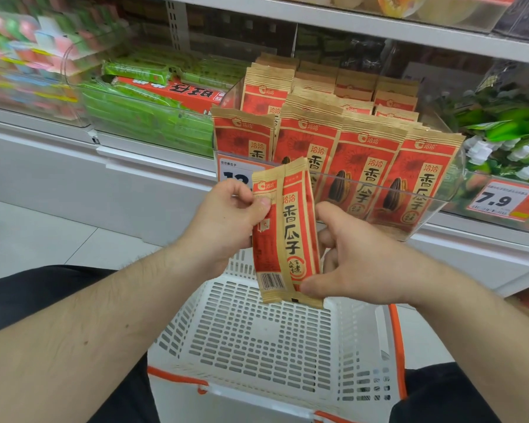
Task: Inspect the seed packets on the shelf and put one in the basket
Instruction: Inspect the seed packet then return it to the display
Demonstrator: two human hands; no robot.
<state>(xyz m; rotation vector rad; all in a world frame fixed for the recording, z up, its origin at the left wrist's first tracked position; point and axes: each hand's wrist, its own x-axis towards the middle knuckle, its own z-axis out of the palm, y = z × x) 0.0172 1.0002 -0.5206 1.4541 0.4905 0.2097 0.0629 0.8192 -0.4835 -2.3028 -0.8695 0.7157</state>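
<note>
Nearest the camera sits the white slotted basket (pixel 266 340) with orange handles, on the floor between the person's knees, nothing visible inside it. Directly above its far rim both hands hold one red-and-tan seed packet (pixel 286 233) upright, its side and back seam turned toward the viewer. The left hand (pixel 226 215) pinches the packet's upper left edge, thumb on the face and fingers curled behind; the right hand (pixel 353 261) grasps the lower right edge, thumb pressed near the bottom corner.

The step in hand looks like the inspection itself. To do it well, I would keep the grips at the edges so the print and barcode stay uncovered, turn the packet slowly, then let go low over the middle of the basket (the packet already hangs above it, so the drop is short).

Beyond the hands, a clear plastic bin (pixel 425 209) at the front edge of the shelf (pixel 471 239) holds rows of matching packets (pixel 364 166) standing upright, with a price tag (pixel 242 170) partly hidden by the left hand. Green packages (pixel 141 117) lie to the left, green-wrapped goods to the right. Nothing blocks the way down.
</note>
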